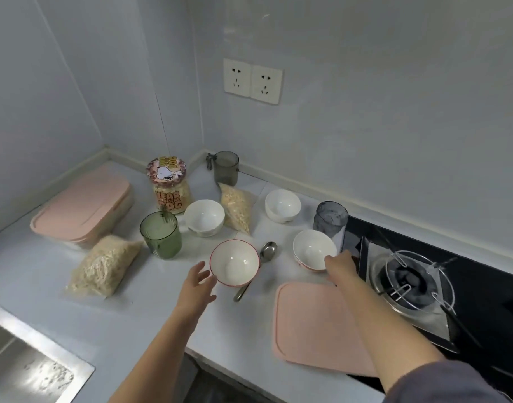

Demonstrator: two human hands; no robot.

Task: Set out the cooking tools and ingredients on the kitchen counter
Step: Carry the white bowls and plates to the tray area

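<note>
- Counter point(150, 321) is holding the pink board point(316, 324), bowls and spoon point(266, 253).
- Left hand point(195, 282) is hanging open, empty, beside the red-rimmed bowl point(234, 263).
- Right hand point(341, 264) is seemingly gripping the other bowl point(313, 250)'s rim; lifting it level is advisable.

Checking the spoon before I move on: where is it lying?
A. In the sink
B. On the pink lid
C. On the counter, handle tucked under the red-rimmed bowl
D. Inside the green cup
C: the spoon lies on the counter, its handle passing beneath the red-rimmed bowl.
</note>
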